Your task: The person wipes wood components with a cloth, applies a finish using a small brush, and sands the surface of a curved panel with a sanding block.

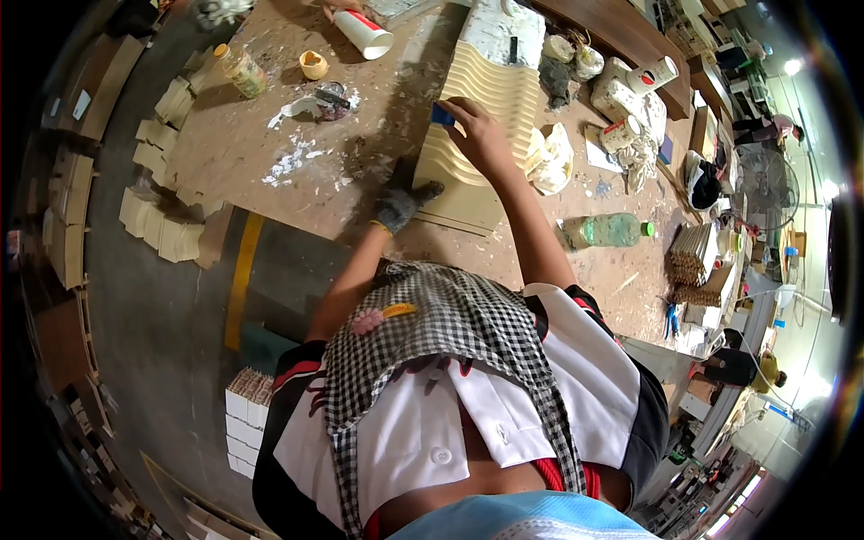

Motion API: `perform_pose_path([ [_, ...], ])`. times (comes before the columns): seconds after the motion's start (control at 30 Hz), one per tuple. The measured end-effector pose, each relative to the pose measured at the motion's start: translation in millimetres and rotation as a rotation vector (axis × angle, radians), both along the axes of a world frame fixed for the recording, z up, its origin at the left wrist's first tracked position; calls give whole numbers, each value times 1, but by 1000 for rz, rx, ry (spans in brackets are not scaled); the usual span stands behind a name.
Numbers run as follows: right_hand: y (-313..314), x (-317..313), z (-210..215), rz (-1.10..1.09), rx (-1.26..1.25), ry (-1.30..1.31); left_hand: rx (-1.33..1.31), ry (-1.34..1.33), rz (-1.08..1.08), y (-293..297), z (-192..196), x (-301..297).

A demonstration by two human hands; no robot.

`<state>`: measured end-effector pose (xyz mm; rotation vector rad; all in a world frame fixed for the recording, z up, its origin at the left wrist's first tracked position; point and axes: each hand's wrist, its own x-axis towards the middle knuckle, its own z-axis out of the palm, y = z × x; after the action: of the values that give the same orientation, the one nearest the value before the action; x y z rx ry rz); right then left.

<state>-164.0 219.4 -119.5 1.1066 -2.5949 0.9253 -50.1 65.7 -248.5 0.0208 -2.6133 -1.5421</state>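
Observation:
A cream panel [477, 103] with a row of wavy ridges lies on the worktable in front of me. My right hand [479, 139] is bare and reaches over the ridges. Between its thumb and fingers is a small blue pad [442, 114], partly covered, at the panel's left side. My left hand [400, 205] wears a dark grey glove. It grips the near left edge of the panel, thumb toward the flat end and fingers along the side.
Beyond the panel lies a white paint-smeared board [504, 31]. A paper cup [363, 34] lies by another person's hand [346, 7]. Left are a jar [241, 72] and white paint smears [297, 162]; right are a green-capped bottle [616, 229], cups [652, 76] and rags [637, 166].

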Motion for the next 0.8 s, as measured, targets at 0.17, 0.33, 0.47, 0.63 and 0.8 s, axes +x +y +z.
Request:
perform_pose_path([
  [0.17,0,-15,-12,57,171,90,-25,122,10,-1,-7,1],
  [0.33,28,-15,1,-18,220,145,38,95,-6,-4,-8,0],
  [0.47,14,-12,-1,-32,91,-33,110,21,-28,-4,-1,1],
  [0.63,26,-4,-8,15,98,-9,95,127,37,-2,-8,0],
  [0.8,61,-2,0,-83,200,-31,206,-219,-103,-10,-12,0],
])
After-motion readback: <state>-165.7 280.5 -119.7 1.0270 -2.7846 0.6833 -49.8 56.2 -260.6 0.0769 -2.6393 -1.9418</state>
